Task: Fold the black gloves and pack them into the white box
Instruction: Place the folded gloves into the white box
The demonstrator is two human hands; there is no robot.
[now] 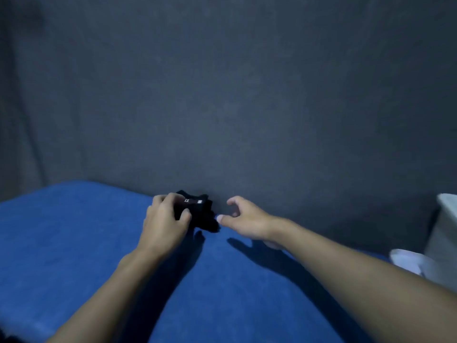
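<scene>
On the blue cloth (74,231) the bunched black gloves (201,217) were gripped at their left side by the left hand (163,220), fingers curled over the top and thumb pressed in. Just right of the bundle the right hand (244,221) was held empty, fingers loosely spread and curved, thumb tip beside the bundle's edge, contact not to be told. What was taken for the white box (444,233) was seen well apart at the far right, nearer the right hand

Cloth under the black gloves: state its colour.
Plain blue; the cloth beneath the black gloves shows best in the head view.
</scene>
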